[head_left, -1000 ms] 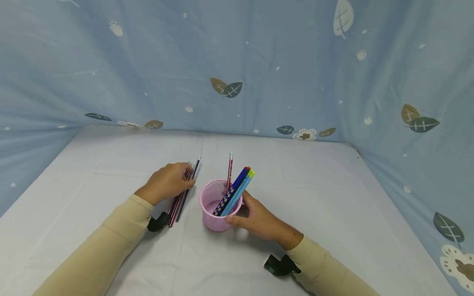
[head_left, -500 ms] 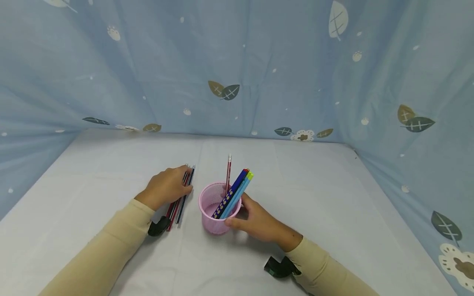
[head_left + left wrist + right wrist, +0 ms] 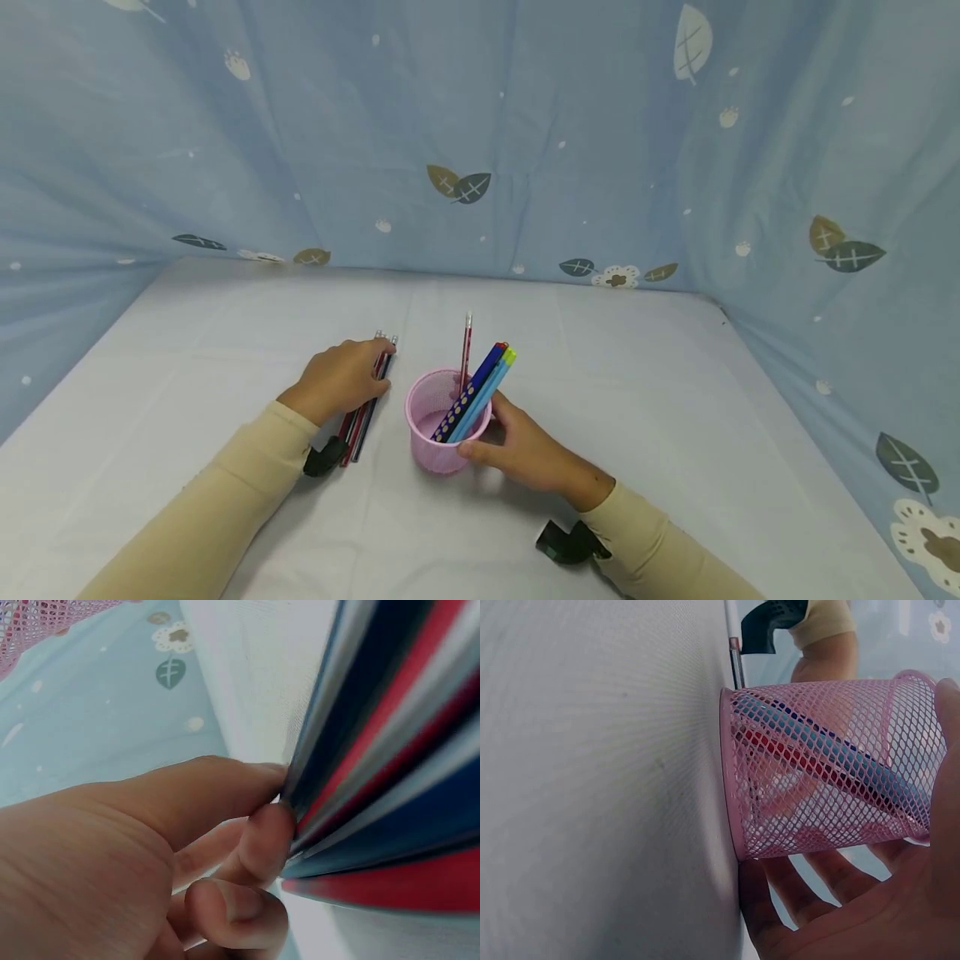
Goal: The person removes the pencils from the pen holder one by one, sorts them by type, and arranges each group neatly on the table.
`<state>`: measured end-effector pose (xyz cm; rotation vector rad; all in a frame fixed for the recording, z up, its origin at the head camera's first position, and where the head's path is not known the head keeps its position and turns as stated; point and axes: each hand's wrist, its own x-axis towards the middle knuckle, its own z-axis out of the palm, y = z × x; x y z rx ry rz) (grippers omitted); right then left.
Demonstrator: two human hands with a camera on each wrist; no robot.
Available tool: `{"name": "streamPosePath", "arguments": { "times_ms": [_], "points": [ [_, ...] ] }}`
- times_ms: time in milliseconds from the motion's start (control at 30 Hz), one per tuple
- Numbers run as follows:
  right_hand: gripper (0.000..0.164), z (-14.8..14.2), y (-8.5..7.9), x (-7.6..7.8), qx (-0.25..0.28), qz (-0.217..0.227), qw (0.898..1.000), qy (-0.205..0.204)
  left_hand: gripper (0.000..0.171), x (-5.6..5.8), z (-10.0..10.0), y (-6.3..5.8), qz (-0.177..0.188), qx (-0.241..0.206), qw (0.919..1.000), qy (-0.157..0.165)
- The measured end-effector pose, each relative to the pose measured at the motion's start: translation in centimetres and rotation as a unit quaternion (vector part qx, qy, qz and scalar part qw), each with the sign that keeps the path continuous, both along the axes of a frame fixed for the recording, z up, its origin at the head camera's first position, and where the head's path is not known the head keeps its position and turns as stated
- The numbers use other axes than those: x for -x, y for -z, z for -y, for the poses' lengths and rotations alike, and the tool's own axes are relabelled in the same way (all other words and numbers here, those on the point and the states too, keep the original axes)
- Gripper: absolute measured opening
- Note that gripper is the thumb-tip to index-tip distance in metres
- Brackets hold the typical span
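My left hand [image 3: 339,383] pinches a bundle of red and dark blue striped pencils [image 3: 366,418] on the white cloth, left of the cup. In the left wrist view, thumb and fingertips meet at the near edge of the pencils [image 3: 390,750]. A pink mesh pen cup [image 3: 438,457] stands upright, and my right hand [image 3: 528,446] holds it from the right, thumb at the rim and fingers around the far side. Inside lean a red pencil [image 3: 467,350], a dark blue pencil with yellow dots [image 3: 480,377] and light blue ones with yellow-green ends [image 3: 487,394].
White cloth [image 3: 637,375] covers the table. Blue leaf-patterned fabric [image 3: 480,100] rises behind it and along both sides. Black wrist devices sit below the left sleeve [image 3: 225,492] and the right sleeve [image 3: 660,542].
My left hand has drawn the pencils together into a tighter bundle; the dark blue pencil has slid back toward me, in line with the rest. The right hand and cup stay put.
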<state>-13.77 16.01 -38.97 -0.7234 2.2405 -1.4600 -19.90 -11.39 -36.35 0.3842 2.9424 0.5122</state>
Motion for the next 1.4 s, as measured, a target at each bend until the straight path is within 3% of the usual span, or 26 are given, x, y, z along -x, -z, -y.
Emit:
{"name": "streamPosePath", "arguments": {
  "times_ms": [167,367,500,600,700,800,933,1100,1400],
  "points": [
    [0.093,-0.1,0.0,0.0,-0.004,0.006,1.0,0.004,0.04,-0.1,-0.2,-0.2,-0.03,-0.021,0.9993,-0.005],
    [0.093,-0.1,0.0,0.1,-0.002,-0.001,1.0,0.006,0.028,-0.5,-1.3,-1.1,-0.093,-0.105,0.9901,0.004],
    [0.094,-0.1,0.0,0.1,-0.003,-0.002,1.0,0.004,0.027,-1.2,-2.2,-2.1,-0.115,-0.172,0.9783,0.001],
    [0.092,-0.1,0.0,0.1,-0.001,-0.006,1.0,0.003,0.026,-1.8,-2.9,-2.7,-0.134,-0.226,0.9649,0.007],
    [0.091,-0.1,0.1,0.1,0.003,-0.01,1.0,0.002,0.026,-2.5,-3.6,-3.1,-0.147,-0.263,0.953,0.029],
    [0.092,-0.1,0.1,0.1,0.006,-0.009,1.0,-0.001,0.031,-3.0,-4.2,-3.0,-0.152,-0.278,0.9467,0.058],
    [0.094,-0.1,0.1,0.1,0.001,-0.006,1.0,0.004,0.039,-3.3,-4.8,-2.8,-0.147,-0.28,0.9456,0.077],
    [0.095,0.0,0.0,0.1,-0.001,-0.004,1.0,0.006,0.046,-3.6,-5.2,-2.6,-0.129,-0.269,0.9514,0.077],
    [0.095,-0.1,-0.2,-0.1,0.003,-0.014,1.0,0.0,0.041,-3.7,-5.5,-2.3,-0.095,-0.273,0.9537,0.082]
  ]
}}
